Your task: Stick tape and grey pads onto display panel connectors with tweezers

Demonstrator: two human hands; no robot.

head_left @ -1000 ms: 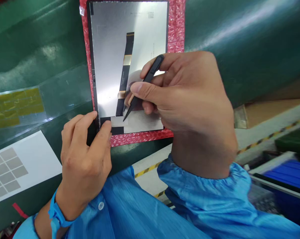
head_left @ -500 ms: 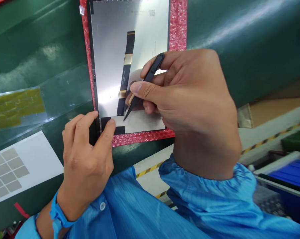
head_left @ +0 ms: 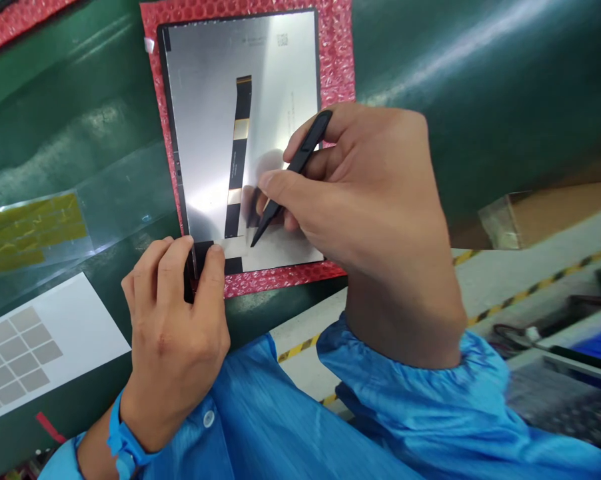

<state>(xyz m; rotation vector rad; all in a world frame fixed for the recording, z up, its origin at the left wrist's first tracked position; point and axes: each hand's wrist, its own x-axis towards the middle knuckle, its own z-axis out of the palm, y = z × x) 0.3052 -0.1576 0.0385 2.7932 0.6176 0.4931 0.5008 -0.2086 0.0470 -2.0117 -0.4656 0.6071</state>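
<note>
A silver display panel with a black and gold flex cable lies face down on red bubble wrap on the green table. My right hand is closed on black tweezers, whose tip rests near a small grey tape patch at the panel's near edge. My left hand pinches the panel's near left corner between thumb and fingers, the thumb next to the patch.
A white sheet of grey square stickers lies at the near left. Behind it is a clear film with yellow tape strips. Right of the table edge the floor has yellow-black striped lines and a cardboard box.
The view has shifted so the panel sits lower and further left. My left fingers have curled tighter round the panel's corner. The tweezers' tip stays by the grey patch.
</note>
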